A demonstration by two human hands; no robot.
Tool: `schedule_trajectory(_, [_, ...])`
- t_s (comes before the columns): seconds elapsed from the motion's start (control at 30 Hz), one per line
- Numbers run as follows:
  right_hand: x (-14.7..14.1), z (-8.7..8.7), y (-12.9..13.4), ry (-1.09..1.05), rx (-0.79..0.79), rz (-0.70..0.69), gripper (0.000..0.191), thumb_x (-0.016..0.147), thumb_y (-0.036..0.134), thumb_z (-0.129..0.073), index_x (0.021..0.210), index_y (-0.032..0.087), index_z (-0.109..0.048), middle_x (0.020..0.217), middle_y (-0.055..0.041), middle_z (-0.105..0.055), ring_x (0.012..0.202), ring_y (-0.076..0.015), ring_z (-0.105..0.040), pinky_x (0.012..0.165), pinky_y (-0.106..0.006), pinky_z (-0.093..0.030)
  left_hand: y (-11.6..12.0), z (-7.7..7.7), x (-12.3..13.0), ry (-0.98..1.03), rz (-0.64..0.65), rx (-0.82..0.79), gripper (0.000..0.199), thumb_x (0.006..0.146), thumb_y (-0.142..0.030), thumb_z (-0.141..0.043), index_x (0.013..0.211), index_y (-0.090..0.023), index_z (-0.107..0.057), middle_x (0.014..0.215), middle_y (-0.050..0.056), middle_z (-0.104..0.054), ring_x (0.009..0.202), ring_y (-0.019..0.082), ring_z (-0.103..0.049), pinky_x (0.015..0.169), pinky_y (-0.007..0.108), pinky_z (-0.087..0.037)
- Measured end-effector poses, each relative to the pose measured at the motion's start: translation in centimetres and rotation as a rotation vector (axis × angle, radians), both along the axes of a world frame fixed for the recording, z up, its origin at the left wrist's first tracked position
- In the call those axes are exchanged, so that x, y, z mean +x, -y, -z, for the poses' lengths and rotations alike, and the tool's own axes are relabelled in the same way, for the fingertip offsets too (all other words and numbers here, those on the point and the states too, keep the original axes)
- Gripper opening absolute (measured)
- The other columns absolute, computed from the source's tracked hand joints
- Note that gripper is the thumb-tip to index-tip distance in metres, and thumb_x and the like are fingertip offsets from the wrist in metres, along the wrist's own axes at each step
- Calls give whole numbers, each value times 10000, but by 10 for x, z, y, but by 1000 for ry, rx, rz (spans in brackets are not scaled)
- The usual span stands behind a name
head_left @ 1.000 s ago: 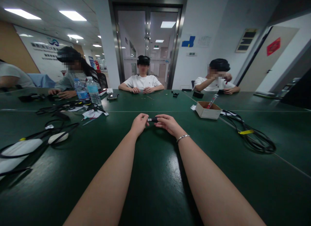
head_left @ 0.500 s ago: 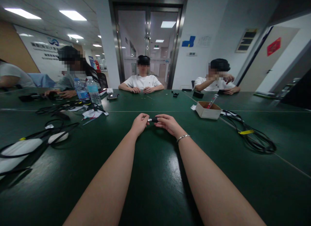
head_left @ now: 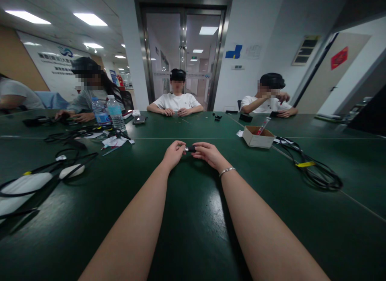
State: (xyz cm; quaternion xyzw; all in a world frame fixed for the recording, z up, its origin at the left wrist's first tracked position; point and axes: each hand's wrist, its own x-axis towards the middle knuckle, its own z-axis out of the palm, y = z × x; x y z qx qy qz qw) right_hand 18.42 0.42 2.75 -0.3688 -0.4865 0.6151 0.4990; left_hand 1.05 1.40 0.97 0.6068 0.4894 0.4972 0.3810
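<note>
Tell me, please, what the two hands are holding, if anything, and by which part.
A small black-and-silver object: the left hand holds its silver end, the right hand its black end.

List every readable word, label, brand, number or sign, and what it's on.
None reads with confidence:
Wall sign: dark lettering beside a blue logo, too blurred.
Glass-door strip: too small.
Green lit sign: too small.
Red door sign: marking blurred.
Pale wall sheet: too faint.
Bottle labels: too blurred.
Black-and-silver piece in both hands: no text visible.
</note>
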Motion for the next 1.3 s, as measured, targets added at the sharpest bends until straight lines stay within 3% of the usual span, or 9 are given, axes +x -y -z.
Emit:
schedule_trajectory(0.17, [-1, -1, 0, 1, -11, 4, 127, 835, 9, -588, 908, 102, -634, 796, -82, -681, 639, -146, -686, 606, -189, -590, 0, 0, 0, -15, 9, -17, 260, 828, -370, -504, 942, -153, -591, 631, 5, -585, 526, 104, -483, 519, 219, -358])
schedule_trajectory(0.57, [0, 0, -1, -17, -5, 2, 163, 843, -18, -538, 898, 97, -639, 792, -82, -680, 631, -149, -685, 592, -194, -587, 4, -5, 2, 35, -5, -19, 193, 781, -270, -554, 923, -147, -599, 629, 0, -588, 540, 104, -489, 541, 221, -367])
schedule_trajectory(1.3, [0, 0, -1, -11, -2, 7, 157, 844, -17, -547, 905, 95, -640, 820, -92, -679, 635, -145, -684, 602, -195, -587, -2, 1, 0, 3, 10, 1, 241, 800, -340, -538, 931, -149, -604, 667, 16, -594, 562, 110, -497, 539, 224, -368])
